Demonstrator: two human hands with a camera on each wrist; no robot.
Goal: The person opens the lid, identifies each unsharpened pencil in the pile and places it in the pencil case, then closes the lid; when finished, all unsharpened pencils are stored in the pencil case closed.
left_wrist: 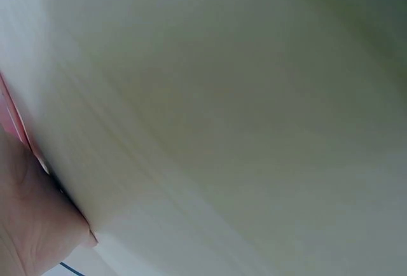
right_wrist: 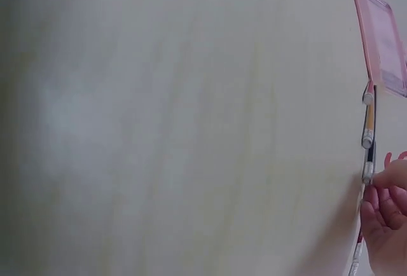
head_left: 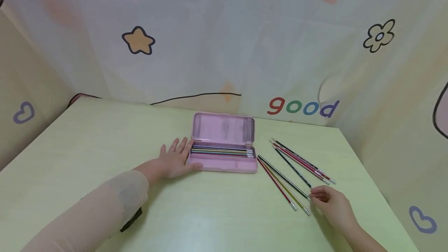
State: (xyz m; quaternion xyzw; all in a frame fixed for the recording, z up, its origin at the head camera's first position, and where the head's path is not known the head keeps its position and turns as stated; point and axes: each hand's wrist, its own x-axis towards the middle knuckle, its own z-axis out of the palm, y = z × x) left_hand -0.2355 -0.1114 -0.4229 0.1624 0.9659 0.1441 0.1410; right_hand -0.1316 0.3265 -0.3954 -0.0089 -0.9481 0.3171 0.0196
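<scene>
A pink pencil case (head_left: pixel 246 166) lies open on the table, its lid tilted back and several pencils (head_left: pixel 217 151) in its rear compartment. My left hand (head_left: pixel 176 162) spreads its fingers at the case's left side, the thumb reaching over the front left corner. To the right of the case, my right hand (head_left: pixel 330 205) pinches the near end of a dark pencil (head_left: pixel 292 167) between thumb and fingers. A black pencil (head_left: pixel 283 176) lies beside it, its end right at the thumb. Fingertips hide the held end.
Left of these lie a red pencil (head_left: pixel 278 185) and a yellow pencil (head_left: pixel 297 201). Several red and black pencils (head_left: pixel 302 160) lie farther back on the right. A patterned curtain (head_left: pixel 210 49) hangs behind the table (head_left: pixel 196 209).
</scene>
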